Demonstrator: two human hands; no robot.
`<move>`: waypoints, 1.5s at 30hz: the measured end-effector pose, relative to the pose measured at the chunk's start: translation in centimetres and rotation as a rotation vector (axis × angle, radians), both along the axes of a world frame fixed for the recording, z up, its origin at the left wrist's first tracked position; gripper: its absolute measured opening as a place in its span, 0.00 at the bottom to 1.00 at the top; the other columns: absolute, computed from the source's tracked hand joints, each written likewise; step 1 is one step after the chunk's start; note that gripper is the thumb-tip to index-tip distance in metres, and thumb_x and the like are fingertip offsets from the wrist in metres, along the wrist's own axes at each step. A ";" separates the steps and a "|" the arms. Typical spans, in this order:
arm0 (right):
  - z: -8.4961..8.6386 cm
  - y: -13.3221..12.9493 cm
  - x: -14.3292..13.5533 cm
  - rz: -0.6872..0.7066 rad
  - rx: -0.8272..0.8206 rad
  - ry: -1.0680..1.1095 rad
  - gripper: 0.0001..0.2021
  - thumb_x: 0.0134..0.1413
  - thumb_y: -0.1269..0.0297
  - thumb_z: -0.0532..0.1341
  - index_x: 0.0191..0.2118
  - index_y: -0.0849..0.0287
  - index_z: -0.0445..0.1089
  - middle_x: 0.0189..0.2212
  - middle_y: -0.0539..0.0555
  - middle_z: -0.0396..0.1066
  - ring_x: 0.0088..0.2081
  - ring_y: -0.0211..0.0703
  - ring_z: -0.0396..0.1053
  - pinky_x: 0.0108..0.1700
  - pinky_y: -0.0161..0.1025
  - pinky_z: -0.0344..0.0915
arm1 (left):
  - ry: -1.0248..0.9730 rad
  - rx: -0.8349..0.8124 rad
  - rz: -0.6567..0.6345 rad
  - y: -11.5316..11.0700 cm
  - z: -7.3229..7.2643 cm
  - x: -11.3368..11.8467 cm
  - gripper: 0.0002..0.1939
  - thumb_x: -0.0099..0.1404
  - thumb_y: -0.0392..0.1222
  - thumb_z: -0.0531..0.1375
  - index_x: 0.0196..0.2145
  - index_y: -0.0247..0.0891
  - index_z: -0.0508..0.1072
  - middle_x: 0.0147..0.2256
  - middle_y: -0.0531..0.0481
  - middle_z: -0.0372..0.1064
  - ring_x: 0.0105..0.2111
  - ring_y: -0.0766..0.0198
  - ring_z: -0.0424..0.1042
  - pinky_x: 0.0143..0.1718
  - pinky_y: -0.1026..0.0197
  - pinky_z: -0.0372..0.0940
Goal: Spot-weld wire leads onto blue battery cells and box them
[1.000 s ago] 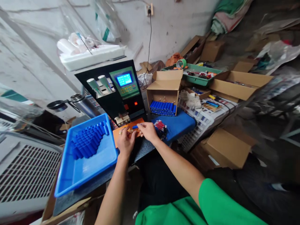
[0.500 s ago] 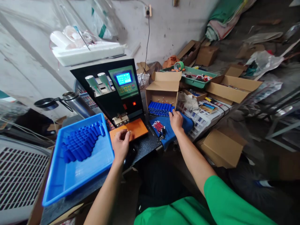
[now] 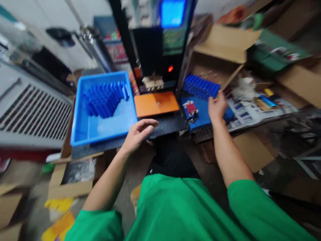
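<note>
**Right hand at the cell row, left hand idle over the counter edge**

The view is motion-blurred. At centre right, the right hand (image 3: 217,107) rests on the blue pad (image 3: 200,113), its fingertips at the near end of the row of blue cells (image 3: 200,87) lying in front of the open cardboard box (image 3: 220,50). Whether its grip has closed on a cell I cannot tell; the fingers are curled and smeared. The left hand (image 3: 139,132) hovers just below frame centre above the front edge of the dark counter (image 3: 165,124), fingers loosely spread and holding nothing.

The orange plate (image 3: 155,103) under the black welding machine (image 3: 160,50) is bare. A small bundle of red-tipped wires (image 3: 190,108) lies on the pad just left of the right hand. At centre left, the blue tray (image 3: 100,130) holds a stacked batch of blue cells (image 3: 105,98) filling its far part, with the near part unfilled. Judging from this, part of the batch is done, and the row by the box is left.
</note>
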State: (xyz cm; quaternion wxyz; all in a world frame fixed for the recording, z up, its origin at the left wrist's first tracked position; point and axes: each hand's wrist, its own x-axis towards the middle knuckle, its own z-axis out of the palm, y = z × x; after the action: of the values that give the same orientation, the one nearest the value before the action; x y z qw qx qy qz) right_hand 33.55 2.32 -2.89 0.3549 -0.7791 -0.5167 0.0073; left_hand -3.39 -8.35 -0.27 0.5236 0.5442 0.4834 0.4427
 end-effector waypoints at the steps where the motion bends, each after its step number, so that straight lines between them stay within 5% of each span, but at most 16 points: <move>1: -0.8 -1.0 0.2 0.023 0.079 0.033 0.30 0.61 0.68 0.61 0.65 0.79 0.60 0.34 0.63 0.75 0.35 0.42 0.73 0.44 0.38 0.67 | -0.014 -0.090 -0.050 -1.9 -0.6 -1.5 0.29 0.53 0.61 0.70 0.45 0.38 0.79 0.44 0.40 0.79 0.47 0.47 0.78 0.50 0.45 0.73; 4: -3.6 -5.1 0.4 0.110 0.204 0.053 0.28 0.61 0.65 0.59 0.63 0.76 0.64 0.32 0.61 0.73 0.29 0.39 0.68 0.37 0.38 0.66 | -0.044 -0.332 -0.042 -8.4 -4.2 -7.1 0.33 0.49 0.61 0.72 0.46 0.36 0.80 0.43 0.37 0.79 0.44 0.45 0.79 0.46 0.46 0.74; 7: -6.3 -10.4 -0.5 0.151 0.225 0.091 0.27 0.59 0.56 0.59 0.59 0.71 0.69 0.29 0.58 0.71 0.27 0.42 0.67 0.34 0.41 0.67 | 0.149 -0.418 0.284 -15.2 -9.4 -11.7 0.31 0.50 0.65 0.70 0.43 0.38 0.80 0.41 0.38 0.80 0.41 0.49 0.79 0.45 0.49 0.75; 9: -7.8 -13.9 -1.9 0.123 0.184 0.149 0.28 0.56 0.51 0.60 0.56 0.68 0.71 0.27 0.56 0.71 0.26 0.42 0.67 0.31 0.41 0.67 | 0.313 -0.433 0.507 -19.2 -12.0 -12.8 0.31 0.45 0.67 0.71 0.36 0.37 0.79 0.37 0.40 0.80 0.37 0.52 0.78 0.40 0.52 0.75; 12: -9.2 -18.3 -5.2 0.184 -0.001 0.310 0.26 0.56 0.48 0.60 0.52 0.64 0.71 0.27 0.54 0.72 0.24 0.41 0.69 0.29 0.39 0.68 | 0.133 -0.540 0.378 -23.3 -13.6 -10.5 0.30 0.56 0.69 0.63 0.37 0.36 0.80 0.36 0.40 0.80 0.35 0.53 0.79 0.39 0.52 0.75; 15: -9.3 -21.7 -9.1 0.475 -0.309 0.443 0.20 0.58 0.48 0.59 0.45 0.60 0.73 0.30 0.56 0.75 0.26 0.42 0.72 0.30 0.39 0.70 | 0.105 -0.506 0.177 -25.3 -13.7 -5.2 0.23 0.61 0.63 0.62 0.34 0.39 0.81 0.36 0.43 0.80 0.38 0.54 0.78 0.45 0.53 0.73; 19: -8.3 -24.3 -14.5 0.904 -0.678 0.120 0.15 0.63 0.54 0.58 0.45 0.59 0.75 0.41 0.61 0.78 0.38 0.48 0.77 0.42 0.42 0.71 | 0.229 -0.424 0.311 -26.3 -15.6 0.0 0.19 0.62 0.59 0.62 0.31 0.40 0.79 0.31 0.48 0.78 0.32 0.59 0.75 0.38 0.57 0.71; 24: -7.9 -24.1 -19.9 0.995 -1.016 -0.331 0.16 0.67 0.56 0.57 0.48 0.62 0.75 0.45 0.66 0.77 0.44 0.55 0.77 0.43 0.43 0.67 | 0.259 -0.347 0.451 -27.7 -18.6 0.4 0.17 0.59 0.56 0.65 0.36 0.39 0.79 0.32 0.47 0.77 0.31 0.60 0.73 0.36 0.57 0.69; 27: -9.0 -23.0 -21.5 1.063 -1.082 -0.367 0.12 0.66 0.60 0.58 0.37 0.61 0.77 0.38 0.64 0.79 0.40 0.52 0.77 0.38 0.40 0.63 | 0.221 -0.392 0.485 -28.6 -19.3 -0.2 0.19 0.59 0.58 0.64 0.35 0.39 0.80 0.31 0.47 0.76 0.29 0.61 0.72 0.33 0.58 0.68; 32: -11.2 -22.3 -22.1 1.021 -0.977 -0.032 0.17 0.67 0.61 0.57 0.26 0.59 0.72 0.25 0.53 0.74 0.29 0.42 0.70 0.31 0.35 0.55 | 0.175 -0.485 0.560 -30.4 -19.8 -1.6 0.23 0.58 0.63 0.63 0.30 0.39 0.79 0.28 0.47 0.76 0.27 0.60 0.71 0.30 0.59 0.68; 38: -11.8 -24.4 -22.9 0.879 -0.839 -0.068 0.11 0.68 0.64 0.56 0.39 0.60 0.75 0.39 0.60 0.78 0.39 0.46 0.74 0.38 0.36 0.59 | 0.223 -0.408 0.615 -30.6 -18.8 -2.8 0.23 0.61 0.64 0.61 0.36 0.40 0.81 0.37 0.42 0.79 0.39 0.54 0.77 0.44 0.51 0.72; 40: -11.8 -24.4 -23.3 0.900 -0.876 -0.081 0.10 0.68 0.64 0.57 0.42 0.60 0.75 0.41 0.61 0.79 0.42 0.47 0.75 0.40 0.36 0.60 | 0.185 -0.308 0.482 -29.9 -17.7 -2.4 0.23 0.63 0.64 0.61 0.36 0.41 0.82 0.39 0.41 0.80 0.44 0.52 0.77 0.51 0.48 0.70; 45: -12.3 -23.9 -24.2 0.993 -0.975 0.017 0.12 0.67 0.62 0.58 0.35 0.58 0.76 0.34 0.57 0.79 0.39 0.47 0.77 0.39 0.35 0.61 | 0.017 -0.168 -0.223 -27.6 -15.3 -0.5 0.24 0.70 0.61 0.54 0.49 0.44 0.81 0.49 0.42 0.78 0.52 0.54 0.74 0.59 0.51 0.66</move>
State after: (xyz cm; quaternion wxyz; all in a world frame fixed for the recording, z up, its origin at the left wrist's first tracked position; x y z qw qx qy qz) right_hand 9.38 -21.60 -15.16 -0.0768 -0.5209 -0.7468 0.4063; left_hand -3.89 -35.94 -15.56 0.6092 0.5526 0.4594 0.3353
